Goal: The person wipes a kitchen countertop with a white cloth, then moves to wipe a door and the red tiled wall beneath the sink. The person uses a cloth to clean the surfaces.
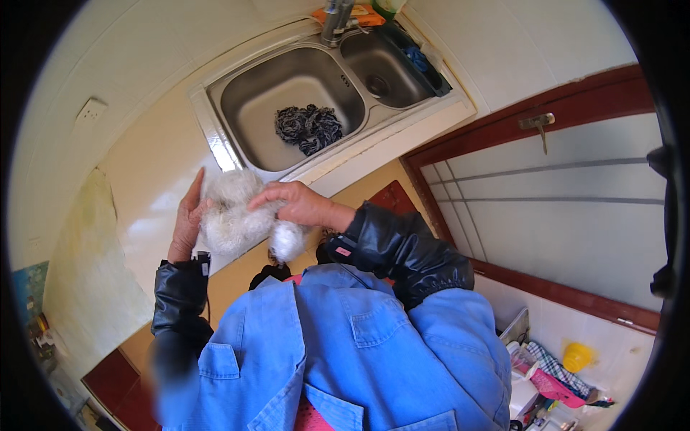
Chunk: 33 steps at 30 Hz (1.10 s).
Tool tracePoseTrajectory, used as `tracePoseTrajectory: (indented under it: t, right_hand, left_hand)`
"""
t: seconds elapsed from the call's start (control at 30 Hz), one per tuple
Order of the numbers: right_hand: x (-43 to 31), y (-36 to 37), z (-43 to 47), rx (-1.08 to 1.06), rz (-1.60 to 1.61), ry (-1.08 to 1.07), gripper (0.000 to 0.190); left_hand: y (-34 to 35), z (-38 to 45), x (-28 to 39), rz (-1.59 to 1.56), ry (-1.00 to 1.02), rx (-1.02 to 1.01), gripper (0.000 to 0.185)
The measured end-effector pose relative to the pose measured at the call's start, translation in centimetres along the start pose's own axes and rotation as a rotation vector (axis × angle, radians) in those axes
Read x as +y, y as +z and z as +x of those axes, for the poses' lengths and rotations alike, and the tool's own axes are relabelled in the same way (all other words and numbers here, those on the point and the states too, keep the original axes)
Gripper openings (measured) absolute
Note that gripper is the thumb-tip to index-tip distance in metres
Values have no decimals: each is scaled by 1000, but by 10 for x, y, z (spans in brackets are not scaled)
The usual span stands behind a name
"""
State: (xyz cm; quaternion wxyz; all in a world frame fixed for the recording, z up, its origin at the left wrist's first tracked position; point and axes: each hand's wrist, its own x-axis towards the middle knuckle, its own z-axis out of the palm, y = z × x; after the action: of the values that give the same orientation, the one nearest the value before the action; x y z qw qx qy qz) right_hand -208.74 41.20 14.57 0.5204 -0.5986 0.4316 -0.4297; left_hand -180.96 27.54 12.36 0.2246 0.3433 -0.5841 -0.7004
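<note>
At the counter's front edge, my left hand and my right hand hold a loose, fluffy bundle of fine white fibre between them. My left hand lies along its left side, the thumb on it and the fingers mostly straight. From the right, my right hand grips the bundle with bent fingers; part of the grip is hidden in the fibre. A shiny white tuft hangs below my right hand, past the counter edge. Beyond the bundle, a crumpled heap of black-and-grey yarn or cloth lies in the large steel sink basin.
A tap stands behind the basins. A dark green rack borders the small basin on the right. The pale countertop extends left. A red-framed door with a handle is at right; household items crowd the lower right.
</note>
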Motion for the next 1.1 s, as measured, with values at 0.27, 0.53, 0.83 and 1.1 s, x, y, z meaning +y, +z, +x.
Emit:
tracePoseTrajectory:
  t: [0.27, 0.53, 0.83, 1.1]
  right_hand:
    - [-23, 55, 49, 71, 385, 111, 69]
    - [55, -74, -5, 426, -825, 51, 41]
    - [148, -154, -29, 459, -1148, 521, 24]
    - [133, -155, -34, 636, -670, 574, 12]
  left_hand:
    - [57, -36, 17, 122, 13, 157, 98]
    - [-106, -27, -11, 975, 261, 667, 71]
    - [-98, 11, -55, 1438, -67, 481, 107]
    - [-112, 55, -53, 1489, -26, 519, 105]
